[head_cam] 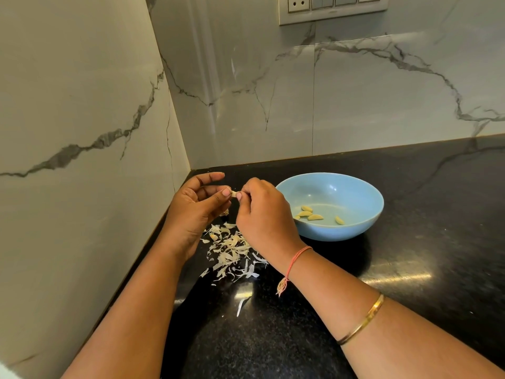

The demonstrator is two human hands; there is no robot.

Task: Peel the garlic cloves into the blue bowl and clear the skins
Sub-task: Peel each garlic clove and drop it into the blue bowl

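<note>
Pinching one garlic clove (234,193) between both hands, I grip it with left hand (195,212) and right hand (262,214) above the worktop (410,242). The blue bowl (355,228), just right, holds several peeled cloves (308,213). Skins (232,250) lie below.

Bowl (378,214) stands on the bench (410,269), right of centre, with peeled cloves (308,213) lying inside it. A pile of skins (232,253) lies on the bench to the bowl's lower left. Above the pile, the left hand (194,212) and right hand (265,214) meet, a garlic clove (235,193) between their fingers (226,192). Switch panel (333,9) is on the wall, at upper right.
</note>
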